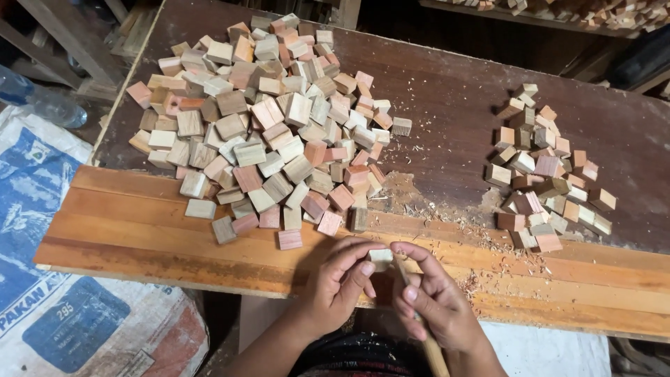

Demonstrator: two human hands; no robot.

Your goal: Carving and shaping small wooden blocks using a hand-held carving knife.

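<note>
Both hands, left hand [338,279] and right hand [436,300], pinch one wooden block [380,258] together, the right also gripping a tool handle [433,352]; left of them a big pile [269,119] waits, a smaller pile [548,167] lies right.

Soft, even daylight falls from above onto the worktop [447,105], bright enough to show the grain of the pale blocks in the big pile [272,126], which cast only short, faint shadows. The far corners and the gap under the worktop sink into deep shade. Focus is sharp across the middle with no glare, while the edges bow slightly from the wide lens and the wooden handle [434,352] at the bottom looks soft.
</note>
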